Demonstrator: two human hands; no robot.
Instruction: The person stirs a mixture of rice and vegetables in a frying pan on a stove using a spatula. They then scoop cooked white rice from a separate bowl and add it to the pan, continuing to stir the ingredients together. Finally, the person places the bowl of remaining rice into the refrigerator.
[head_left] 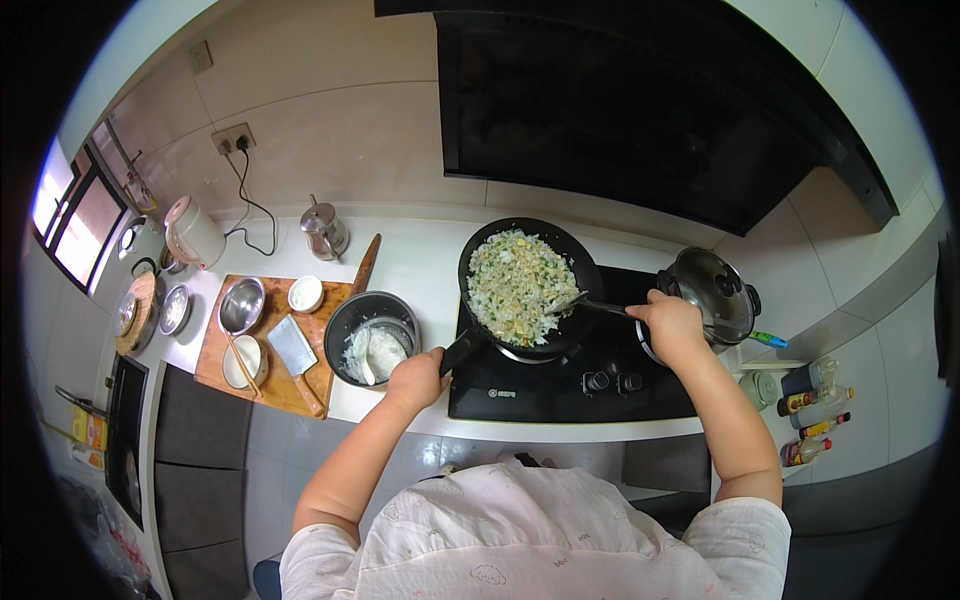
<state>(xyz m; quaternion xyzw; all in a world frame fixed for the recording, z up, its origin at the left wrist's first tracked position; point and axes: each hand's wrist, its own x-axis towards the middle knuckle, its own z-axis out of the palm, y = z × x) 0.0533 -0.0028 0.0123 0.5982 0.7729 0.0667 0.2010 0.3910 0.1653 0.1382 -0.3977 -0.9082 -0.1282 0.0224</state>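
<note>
I see the left hand (418, 381) closed on the handle of the wok (528, 287), just right of it. The right hand (671, 326) grips a spatula (590, 304), reaching left into the rice (515, 285).

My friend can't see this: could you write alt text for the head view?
A person stirs fried rice in a black wok on a stove, left hand on its handle, right hand holding a spatula. A rice pot and cutting board sit left.
</note>
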